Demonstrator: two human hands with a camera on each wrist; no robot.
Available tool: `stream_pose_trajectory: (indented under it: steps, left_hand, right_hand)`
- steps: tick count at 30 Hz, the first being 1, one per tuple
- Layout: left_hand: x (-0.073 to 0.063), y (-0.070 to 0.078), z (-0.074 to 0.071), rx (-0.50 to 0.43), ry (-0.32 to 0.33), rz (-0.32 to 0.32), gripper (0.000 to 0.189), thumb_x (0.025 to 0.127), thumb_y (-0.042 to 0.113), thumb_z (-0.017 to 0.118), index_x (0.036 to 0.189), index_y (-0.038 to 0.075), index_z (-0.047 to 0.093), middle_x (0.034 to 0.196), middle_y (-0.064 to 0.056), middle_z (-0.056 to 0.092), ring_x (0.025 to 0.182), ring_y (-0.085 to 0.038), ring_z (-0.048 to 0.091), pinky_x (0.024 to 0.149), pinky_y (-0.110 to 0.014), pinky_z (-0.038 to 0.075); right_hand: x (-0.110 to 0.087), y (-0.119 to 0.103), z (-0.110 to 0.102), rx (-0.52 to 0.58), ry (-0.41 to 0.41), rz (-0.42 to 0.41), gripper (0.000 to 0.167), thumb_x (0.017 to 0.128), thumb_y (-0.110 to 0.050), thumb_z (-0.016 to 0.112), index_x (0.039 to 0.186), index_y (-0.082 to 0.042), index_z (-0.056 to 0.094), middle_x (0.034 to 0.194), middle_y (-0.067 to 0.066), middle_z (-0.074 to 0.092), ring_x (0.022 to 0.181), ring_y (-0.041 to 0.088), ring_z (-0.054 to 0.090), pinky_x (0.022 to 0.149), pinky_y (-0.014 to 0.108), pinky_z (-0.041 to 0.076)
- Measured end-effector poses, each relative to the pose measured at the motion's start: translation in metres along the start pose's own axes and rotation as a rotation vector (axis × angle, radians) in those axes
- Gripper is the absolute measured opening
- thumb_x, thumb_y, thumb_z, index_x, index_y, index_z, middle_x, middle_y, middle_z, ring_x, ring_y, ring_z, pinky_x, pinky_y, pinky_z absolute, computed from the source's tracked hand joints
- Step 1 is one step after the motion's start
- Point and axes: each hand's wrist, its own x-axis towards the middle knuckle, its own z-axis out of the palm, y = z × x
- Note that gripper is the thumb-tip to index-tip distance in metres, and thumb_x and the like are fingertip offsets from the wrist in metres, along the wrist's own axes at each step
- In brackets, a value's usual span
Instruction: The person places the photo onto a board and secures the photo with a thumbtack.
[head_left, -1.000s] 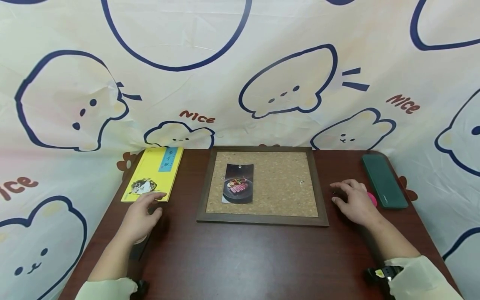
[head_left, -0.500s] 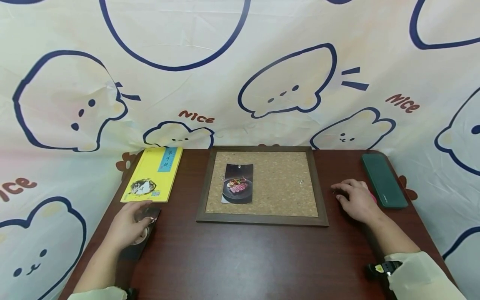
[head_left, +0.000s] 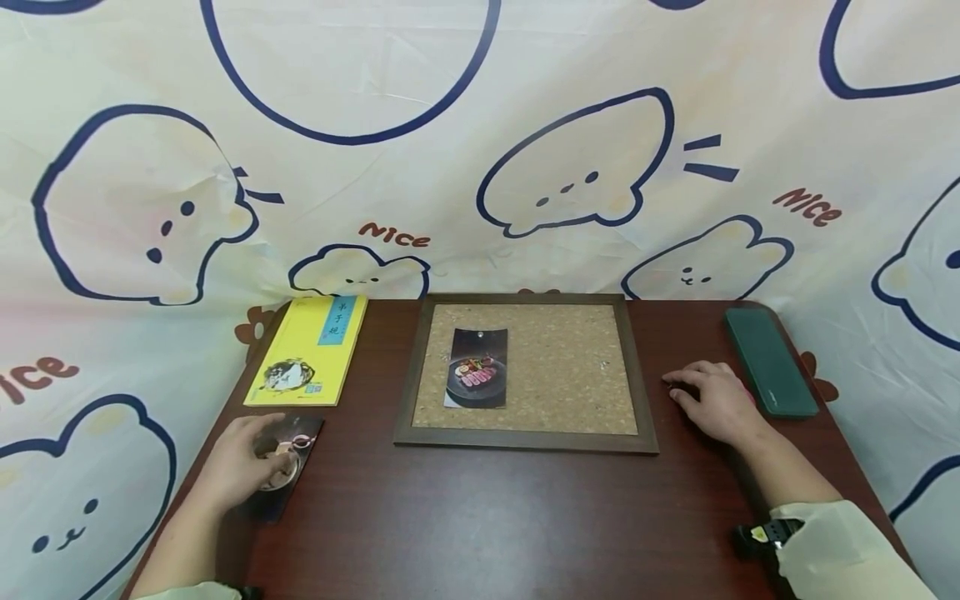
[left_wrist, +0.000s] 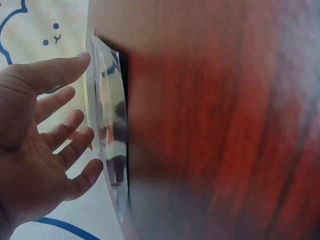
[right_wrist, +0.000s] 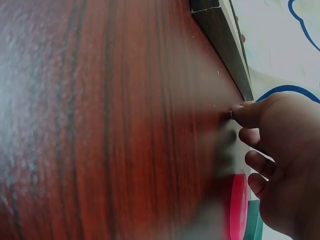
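My left hand point(head_left: 236, 462) reaches over a dark photo card point(head_left: 307, 433) at the table's left, covering part of its picture. In the left wrist view the fingers are spread and loosely bent beside the card's glossy surface point(left_wrist: 116, 130). My right hand point(head_left: 716, 402) is low over the table, right of the framed cork board point(head_left: 558, 375). Thumb and index fingertip meet at a tiny pin-like thing point(right_wrist: 231, 115), mostly hidden; its exact kind I cannot tell. Another photo card point(head_left: 476, 383), showing food on a plate, is fixed to the board's left part by a small pin.
A yellow book point(head_left: 307, 346) lies at the back left, just beyond the left card. On the right are a dark green case point(head_left: 771, 362) and a pink round thing point(right_wrist: 240, 207) partly behind my right hand. A printed cloth point(head_left: 450, 192) hangs behind the table.
My left hand has moved down from the yellow book's near edge to the dark photo card, uncovering more of the book and card. My right hand has barely moved.
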Motion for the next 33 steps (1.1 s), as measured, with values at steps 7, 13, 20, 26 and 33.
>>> stream_pose_trajectory:
  steps: [7,13,20,26,33]
  left_hand:
    - [0.001,-0.008,0.000,0.025,-0.027,-0.018,0.077,0.081,0.021,0.086,0.144,-0.007,0.050,0.140,-0.038,0.039,0.123,-0.058,0.043,0.095,-0.074,0.039]
    - [0.002,-0.007,-0.002,0.012,-0.030,-0.050,0.079,0.081,0.020,0.086,0.145,-0.008,0.048,0.142,-0.039,0.035,0.124,-0.059,0.040,0.095,-0.074,0.039]
    - [0.002,-0.009,-0.004,0.009,-0.032,-0.078,0.082,0.081,0.021,0.087,0.147,-0.007,0.047,0.146,-0.040,0.029,0.127,-0.061,0.037,0.097,-0.075,0.037]
    - [0.005,-0.014,-0.004,0.004,-0.035,-0.111,0.086,0.078,0.021,0.090,0.147,-0.006,0.047,0.146,-0.043,0.029,0.129,-0.064,0.034,0.099,-0.076,0.035]
    - [0.007,-0.017,-0.005,0.034,-0.019,-0.090,0.080,0.077,0.020,0.090,0.142,-0.007,0.052,0.138,-0.041,0.047,0.119,-0.055,0.047,0.090,-0.068,0.042]
  right_hand:
    - [0.002,0.000,0.000,0.009,-0.011,-0.038,0.022,0.096,-0.008,0.070,0.116,-0.011,0.078,0.112,0.016,0.067,0.108,0.043,0.056,0.088,0.060,0.045]
    - [0.003,0.000,-0.001,0.016,-0.012,-0.046,0.018,0.096,-0.006,0.070,0.113,-0.007,0.078,0.110,0.015,0.070,0.108,0.042,0.058,0.094,0.061,0.044]
    - [0.003,-0.002,0.000,0.006,-0.020,-0.035,0.014,0.097,-0.007,0.070,0.109,-0.007,0.077,0.111,0.015,0.071,0.109,0.042,0.060,0.093,0.061,0.047]
    - [0.004,-0.001,0.004,-0.015,-0.012,-0.047,0.007,0.099,-0.007,0.067,0.101,-0.005,0.073,0.105,0.016,0.068,0.104,0.042,0.061,0.090,0.059,0.047]
    - [0.004,0.002,0.007,-0.017,-0.006,-0.057,0.007,0.102,-0.004,0.061,0.098,-0.002,0.066,0.100,0.015,0.062,0.100,0.038,0.058,0.091,0.057,0.045]
